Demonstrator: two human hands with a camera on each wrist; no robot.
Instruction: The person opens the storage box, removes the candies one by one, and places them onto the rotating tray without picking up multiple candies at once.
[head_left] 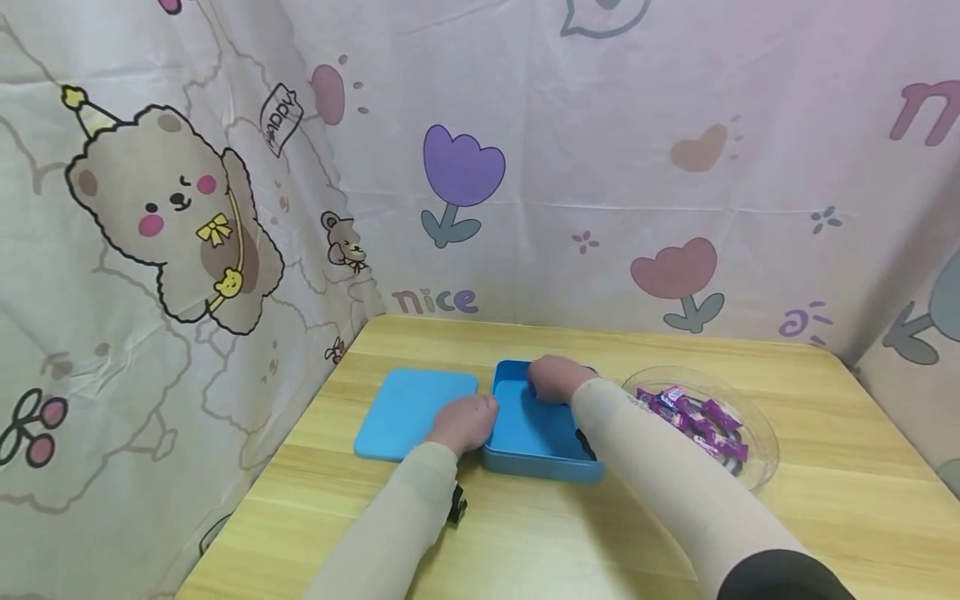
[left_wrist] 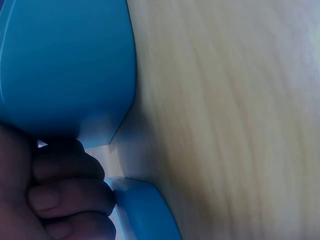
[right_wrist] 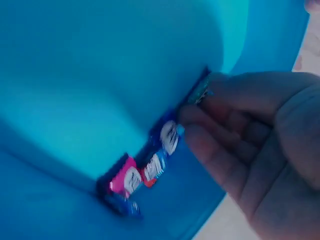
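A blue rectangular box point(head_left: 543, 468) stands uncovered on the table. My left hand point(head_left: 467, 421) grips its left wall with curled fingers, as the left wrist view shows beside the box's outer side point(left_wrist: 70, 65); the thumb's hold on the rim is hidden. Inside the box, at its far right part, my right hand point(head_left: 557, 379) pinches a small wrapped candy point(right_wrist: 201, 90) between thumb and fingers. Several more wrapped candies, among them a pink one point(right_wrist: 126, 179) and a dark blue one point(right_wrist: 169, 136), lie in a row along the box's wall in the right wrist view.
Left of the box lies a flat light-blue lid point(head_left: 416, 404), close by my left hand. A clear round dish point(head_left: 770, 446) with several purple-wrapped candies point(head_left: 705, 427) stands to the right, partly behind my right sleeve. Printed curtains point(head_left: 570, 167) hang behind the wooden table point(head_left: 825, 467).
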